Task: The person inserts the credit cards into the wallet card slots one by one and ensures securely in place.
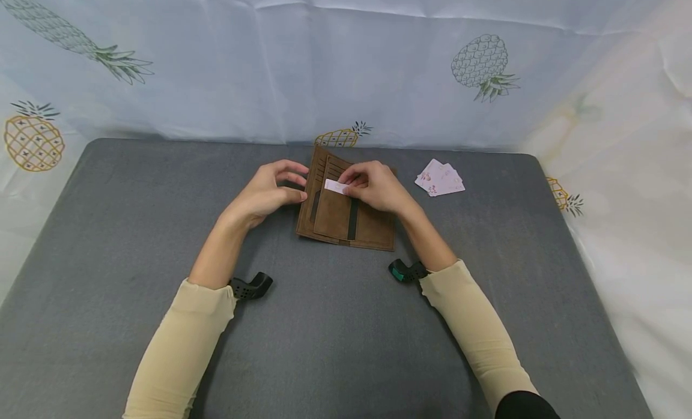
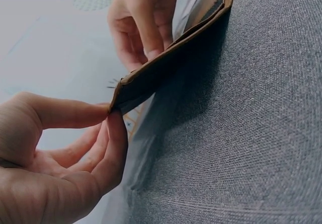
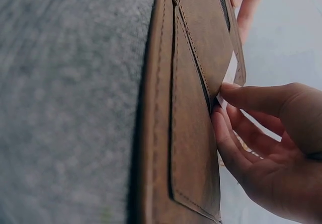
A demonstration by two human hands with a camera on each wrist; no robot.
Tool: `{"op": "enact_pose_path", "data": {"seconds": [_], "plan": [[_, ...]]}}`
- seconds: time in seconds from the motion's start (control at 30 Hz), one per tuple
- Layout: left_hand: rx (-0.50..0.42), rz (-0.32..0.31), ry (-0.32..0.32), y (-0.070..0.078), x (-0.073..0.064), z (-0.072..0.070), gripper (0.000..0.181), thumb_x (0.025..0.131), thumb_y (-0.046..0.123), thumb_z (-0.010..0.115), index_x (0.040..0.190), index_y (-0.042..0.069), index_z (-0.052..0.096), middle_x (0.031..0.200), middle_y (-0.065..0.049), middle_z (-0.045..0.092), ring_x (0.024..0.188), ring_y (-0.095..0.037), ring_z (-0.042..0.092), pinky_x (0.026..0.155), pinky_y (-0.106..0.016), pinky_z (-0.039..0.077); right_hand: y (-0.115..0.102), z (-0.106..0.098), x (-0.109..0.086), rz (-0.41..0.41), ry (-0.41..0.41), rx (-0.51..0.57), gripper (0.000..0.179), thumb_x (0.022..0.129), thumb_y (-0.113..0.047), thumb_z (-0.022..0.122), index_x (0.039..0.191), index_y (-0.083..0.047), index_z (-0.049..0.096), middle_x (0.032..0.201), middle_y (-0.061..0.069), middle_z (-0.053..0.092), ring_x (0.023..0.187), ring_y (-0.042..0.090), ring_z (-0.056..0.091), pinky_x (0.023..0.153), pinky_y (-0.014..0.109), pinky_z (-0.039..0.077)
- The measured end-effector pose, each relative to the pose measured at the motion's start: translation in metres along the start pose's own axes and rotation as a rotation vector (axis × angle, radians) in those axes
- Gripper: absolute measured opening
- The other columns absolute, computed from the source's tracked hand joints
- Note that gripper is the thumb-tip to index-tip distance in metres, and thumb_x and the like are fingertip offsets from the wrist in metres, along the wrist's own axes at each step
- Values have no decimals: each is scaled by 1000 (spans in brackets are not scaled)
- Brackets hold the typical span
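Observation:
A brown wallet [image 1: 375, 230] lies spread on the grey table, its left side lifted off the surface. My left hand [image 1: 265, 191] pinches the wallet's left edge between thumb and fingers, as the left wrist view shows closely. Over the middle of the wallet, my right hand [image 1: 375, 185] pinches a pale card [image 1: 335, 186] between thumb and fingers. The card sits partly inside a slot of the wallet's inner flap, with its upper strip showing. In the right wrist view the card [image 3: 230, 75] stands at the pocket's edge, its lower part hidden.
Several pink-white patterned cards [image 1: 440, 179] lie fanned on the table to the right of the wallet. A white curtain [image 1: 303, 65] printed with pineapples hangs behind the table's [image 1: 162, 227] far edge. Black wrist devices [image 1: 251, 286] are worn on both forearms.

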State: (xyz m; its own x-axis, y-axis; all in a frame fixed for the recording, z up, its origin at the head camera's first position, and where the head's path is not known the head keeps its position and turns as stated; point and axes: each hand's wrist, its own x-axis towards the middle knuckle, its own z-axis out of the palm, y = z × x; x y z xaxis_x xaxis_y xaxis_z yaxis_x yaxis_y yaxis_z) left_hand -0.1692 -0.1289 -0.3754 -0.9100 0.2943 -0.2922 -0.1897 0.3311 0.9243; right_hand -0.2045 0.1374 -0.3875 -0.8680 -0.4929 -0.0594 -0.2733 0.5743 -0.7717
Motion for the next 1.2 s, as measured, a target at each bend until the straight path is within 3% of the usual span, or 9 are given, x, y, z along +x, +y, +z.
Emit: {"op": "enact_pose_path", "data": {"seconds": [0.27,0.5,0.7,0.93,1.07,1.2], "plan": [[16,-1,-2,-1,0,0,54,100,1,70,151,6,54,134,-19,63,109,-26,64,93,-31,54,2,-2,-1,5,9,-35,15,100,-11,78,114,-7,83,105,13,80,94,26,77,81,34,58],[9,-13,-6,-4,-1,-1,54,100,0,69,151,6,53,133,-18,62,107,-25,65,95,-34,54,4,-10,-3,7,22,-31,20,102,-13,77,120,-7,83,115,14,82,104,28,79,90,42,62],[23,-14,-11,-5,-2,-2,55,100,0,69,152,5,53,134,-19,62,107,-26,65,96,-36,55,16,-40,-11,52,140,-8,23,103,-14,75,123,-5,82,117,17,82,105,31,79,88,31,60],[5,-28,-34,-3,-2,-3,56,100,-1,70,152,3,51,131,-18,61,102,-21,68,92,-30,60,33,-80,-31,181,239,-19,32,107,-17,71,134,0,75,130,25,76,119,38,74,91,33,57],[3,-25,-50,-2,-3,-4,56,99,-1,71,152,1,50,129,-17,61,97,-17,68,88,-27,60,47,-97,-43,219,280,-44,35,106,-18,71,134,2,74,128,28,75,102,17,75,82,19,53],[-5,-25,-61,-2,-3,-4,56,99,-2,70,151,1,50,128,-17,60,96,-16,68,87,-26,60,60,-108,-52,255,298,-50,38,105,-20,73,134,4,73,129,29,75,86,-10,63,79,13,51]]}}
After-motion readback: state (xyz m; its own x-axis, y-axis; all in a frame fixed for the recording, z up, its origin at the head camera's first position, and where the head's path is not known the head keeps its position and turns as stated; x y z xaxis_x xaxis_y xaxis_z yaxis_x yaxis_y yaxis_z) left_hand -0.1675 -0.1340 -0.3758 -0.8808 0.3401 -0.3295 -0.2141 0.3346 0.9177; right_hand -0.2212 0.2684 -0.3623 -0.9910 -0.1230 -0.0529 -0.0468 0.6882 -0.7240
